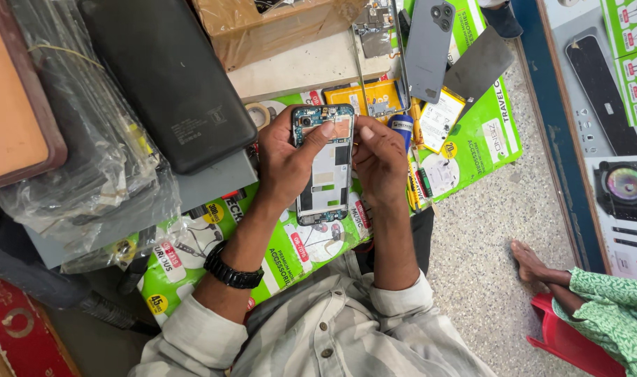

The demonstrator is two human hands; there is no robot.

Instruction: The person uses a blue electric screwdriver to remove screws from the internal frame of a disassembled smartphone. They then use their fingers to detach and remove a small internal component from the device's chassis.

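Head view: both hands pinch an opened phone frame (324, 164) upright above the surface's middle, left hand (285, 160) gripping its side, right hand (379, 164) thumb pressing the top (steadying the exposed board). A grey back cover (428, 47) lies near the far edge.

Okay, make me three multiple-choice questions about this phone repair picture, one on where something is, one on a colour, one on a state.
1. Where does the grey back cover lie?
A. above the hands
B. on the floor
C. under the left wrist

2. What colour is the wristband on the left arm?
A. red
B. black
C. white

3. In what state is the phone in the hands?
A. sealed shut
B. opened, board exposed
C. wrapped in plastic

Answers: 1 A, it lies on the table beyond the hands. 2 B, the band is dark black. 3 B, left hand and right hand hold a bare frame with a circuit board at its top.
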